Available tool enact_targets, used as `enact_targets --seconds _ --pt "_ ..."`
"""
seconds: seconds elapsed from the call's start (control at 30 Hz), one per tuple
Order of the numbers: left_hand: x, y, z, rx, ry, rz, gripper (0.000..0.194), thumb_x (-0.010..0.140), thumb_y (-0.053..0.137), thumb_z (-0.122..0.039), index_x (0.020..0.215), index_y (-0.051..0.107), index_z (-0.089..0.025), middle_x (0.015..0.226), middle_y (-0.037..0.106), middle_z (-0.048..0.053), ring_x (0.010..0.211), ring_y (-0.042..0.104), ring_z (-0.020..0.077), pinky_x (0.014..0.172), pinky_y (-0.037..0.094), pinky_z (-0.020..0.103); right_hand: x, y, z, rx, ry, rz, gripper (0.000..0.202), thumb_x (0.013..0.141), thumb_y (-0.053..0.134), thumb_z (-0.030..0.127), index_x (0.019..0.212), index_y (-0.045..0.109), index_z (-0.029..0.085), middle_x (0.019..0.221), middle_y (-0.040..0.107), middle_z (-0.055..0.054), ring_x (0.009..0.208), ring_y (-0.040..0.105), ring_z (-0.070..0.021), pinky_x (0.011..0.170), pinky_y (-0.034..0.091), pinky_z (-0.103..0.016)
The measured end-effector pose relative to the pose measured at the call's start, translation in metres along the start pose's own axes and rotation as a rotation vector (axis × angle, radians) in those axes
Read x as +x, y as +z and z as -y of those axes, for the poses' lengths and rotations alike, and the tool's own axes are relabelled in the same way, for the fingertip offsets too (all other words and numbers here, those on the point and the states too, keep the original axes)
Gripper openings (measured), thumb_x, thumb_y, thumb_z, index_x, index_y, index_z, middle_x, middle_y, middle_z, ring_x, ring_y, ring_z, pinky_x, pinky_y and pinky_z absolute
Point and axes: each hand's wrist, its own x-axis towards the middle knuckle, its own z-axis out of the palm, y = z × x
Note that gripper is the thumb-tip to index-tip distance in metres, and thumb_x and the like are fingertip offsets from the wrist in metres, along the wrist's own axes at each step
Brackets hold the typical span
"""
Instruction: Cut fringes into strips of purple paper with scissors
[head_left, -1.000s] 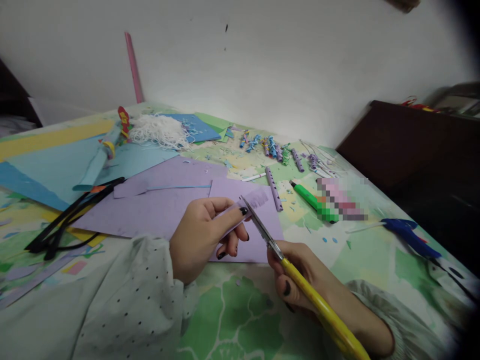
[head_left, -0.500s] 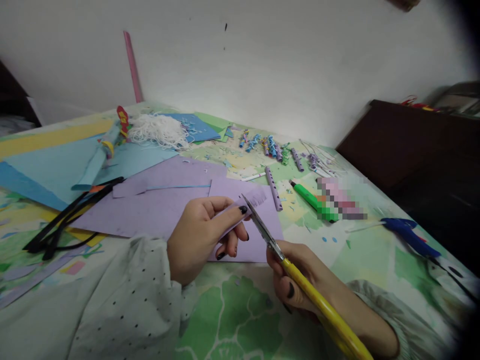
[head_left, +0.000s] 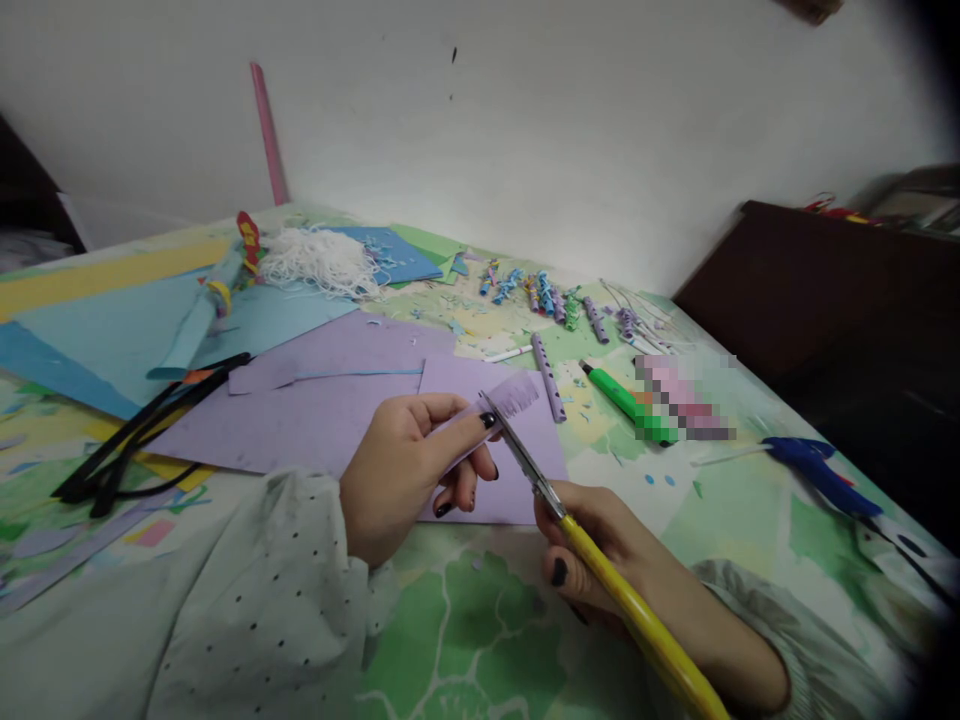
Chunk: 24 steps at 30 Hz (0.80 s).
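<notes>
Fringed purple strip in left hand, scissor blades right by the thumb

Left hand (head_left: 390, 470) pinches a narrow, translucent-looking purple paper strip, fringed at its far end (head_left: 519, 394), between thumb and fingers (head_left: 469, 436). Right hand (head_left: 637, 565) grips long metal scissors with yellow handles (head_left: 637, 615); its fingers are wrapped round the handle end, partly hidden. Strip is up over a flat light-purple paper sheet (head_left: 517, 495); blades cross it beside the left thumbnail. Whether they're biting paper: can't tell.

Risks, my judgement: a blade nicks the thumb if the strip slips or the grip sits too close; a cut runs too deep and a fringe piece tears off; blade tips catch the sheet below if the hands dip.

Room: pale wall (head_left: 525, 150) backs the worktop (head_left: 457, 610); right edge slants down beside a dark brown cabinet (head_left: 795, 290). Green plastic cutter (head_left: 619, 395) and slotted purple paper tube (head_left: 549, 378) lie past the hands, limiting forward sweep. Most elbow room looks to be on the person's own side; near edge isn't visible.
</notes>
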Motion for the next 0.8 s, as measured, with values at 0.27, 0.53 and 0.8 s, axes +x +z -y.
enact_targets --seconds 0.27,0.53,0.8 --pt "0.001 0.001 -0.001 0.015 -0.005 -0.012 0.027 0.078 0.067 -0.018 0.052 0.061 -0.011 0.044 0.059 -0.002 0.029 0.045 0.0014 0.028 0.027 0.008 0.000 -0.001 -0.004 -0.036 0.020 0.008 0.041 0.085 0.063 0.053 0.073 0.043 0.019 0.060 0.034 0.008 0.049 0.032 -0.0067 0.042 0.023 -0.019" --pt "0.001 -0.001 0.001 0.028 0.037 0.005 0.027 0.081 0.063 -0.021 0.056 0.063 -0.010 0.049 0.062 0.000 0.033 0.049 0.0029 0.031 0.030 0.010 0.000 0.000 0.000 0.011 0.029 0.005 0.042 0.085 0.062 0.054 0.073 0.043 0.019 0.057 0.034 0.008 0.047 0.031 -0.0059 0.041 0.023 -0.018" --pt "-0.001 0.000 -0.001 0.028 0.018 0.005 0.025 0.081 0.064 -0.023 0.058 0.063 -0.011 0.054 0.064 0.000 0.034 0.049 0.0033 0.032 0.031 0.012 -0.002 -0.002 0.005 0.050 0.045 0.053 0.046 0.080 0.066 0.056 0.074 0.036 0.021 0.059 0.029 0.008 0.046 0.026 -0.0058 0.038 0.019 -0.019"
